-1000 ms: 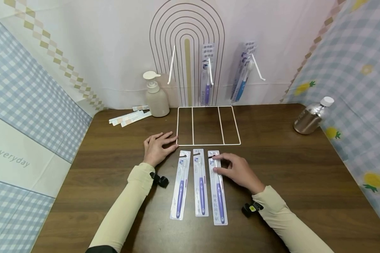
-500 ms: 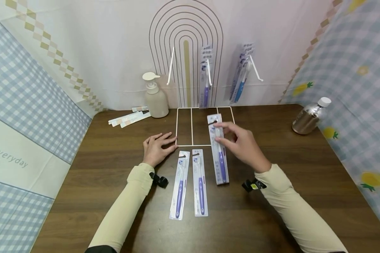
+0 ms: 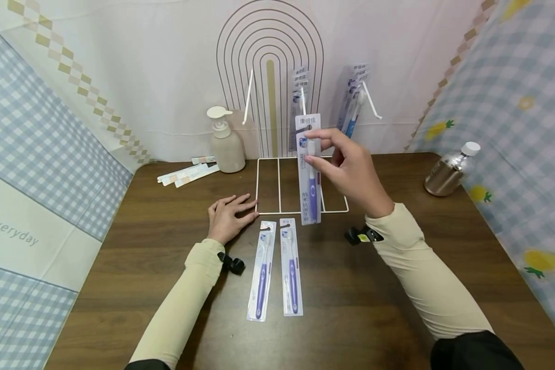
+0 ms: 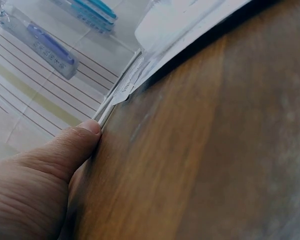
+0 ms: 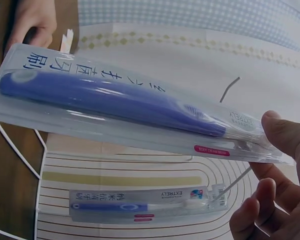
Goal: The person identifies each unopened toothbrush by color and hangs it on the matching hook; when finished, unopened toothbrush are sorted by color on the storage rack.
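My right hand [image 3: 351, 167] pinches a packaged purple toothbrush [image 3: 309, 180] between thumb and fingers near its upper end. The pack hangs upright above the table, its hole slot just below the tip of the middle white hook [image 3: 303, 100]. In the right wrist view the held toothbrush [image 5: 110, 102] crosses in front of a purple toothbrush pack [image 5: 140, 205] on that hook. My left hand [image 3: 231, 218] rests on the table with fingers spread, its thumb [image 4: 85, 132] touching the corner of the white wire rack base [image 3: 279, 185]. Two more purple toothbrush packs, left [image 3: 261, 272] and right [image 3: 291, 267], lie before the rack.
A blue toothbrush pack [image 3: 353, 110] hangs on the right hook [image 3: 371, 100]; the left hook [image 3: 247, 97] juts out beside it all. A pump bottle [image 3: 228, 146] and several paper strips [image 3: 189, 173] are back left. A silver bottle [image 3: 448, 172] stands far right.
My right hand has lifted the right-hand toothbrush pack off the table and carried it forward and up to the middle hook. The left hand has stayed in place.
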Demonstrator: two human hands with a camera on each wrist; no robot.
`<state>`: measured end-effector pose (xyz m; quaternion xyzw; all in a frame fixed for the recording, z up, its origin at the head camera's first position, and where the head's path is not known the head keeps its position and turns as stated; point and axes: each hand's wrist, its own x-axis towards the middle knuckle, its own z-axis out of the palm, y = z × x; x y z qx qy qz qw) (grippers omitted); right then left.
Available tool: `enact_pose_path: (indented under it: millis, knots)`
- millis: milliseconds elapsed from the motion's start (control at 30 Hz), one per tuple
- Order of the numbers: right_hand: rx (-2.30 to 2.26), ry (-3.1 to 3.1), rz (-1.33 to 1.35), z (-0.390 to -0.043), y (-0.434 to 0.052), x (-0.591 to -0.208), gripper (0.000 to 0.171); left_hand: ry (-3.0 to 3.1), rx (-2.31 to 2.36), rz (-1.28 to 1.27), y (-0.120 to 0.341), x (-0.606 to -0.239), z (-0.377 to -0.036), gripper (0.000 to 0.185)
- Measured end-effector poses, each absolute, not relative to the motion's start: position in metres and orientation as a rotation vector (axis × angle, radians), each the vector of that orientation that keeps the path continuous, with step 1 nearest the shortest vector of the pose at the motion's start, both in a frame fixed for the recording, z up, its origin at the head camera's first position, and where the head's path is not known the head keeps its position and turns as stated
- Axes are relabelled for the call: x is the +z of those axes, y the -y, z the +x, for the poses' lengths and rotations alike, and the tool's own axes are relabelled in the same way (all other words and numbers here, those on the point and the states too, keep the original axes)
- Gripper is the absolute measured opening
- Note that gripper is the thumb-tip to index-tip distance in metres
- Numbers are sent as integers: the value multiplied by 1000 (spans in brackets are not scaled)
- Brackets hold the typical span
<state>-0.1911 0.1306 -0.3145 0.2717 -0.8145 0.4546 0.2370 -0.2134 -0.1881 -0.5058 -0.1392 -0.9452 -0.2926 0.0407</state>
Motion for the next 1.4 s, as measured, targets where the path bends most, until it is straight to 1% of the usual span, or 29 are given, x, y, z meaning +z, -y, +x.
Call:
enact_pose_path:
  millis: [433, 1000, 1400]
  knots:
    - [1310, 2295, 650, -224, -123, -323, 39, 2906, -905, -417, 188, -505, -212, 43]
    - [1480, 2254, 466, -287, -116, -335, 38, 2915, -906, -410, 188, -506, -214, 43]
    - [1530, 2234, 430, -306, -113, -333, 39, 2921, -912, -404, 189, -505, -214, 42]
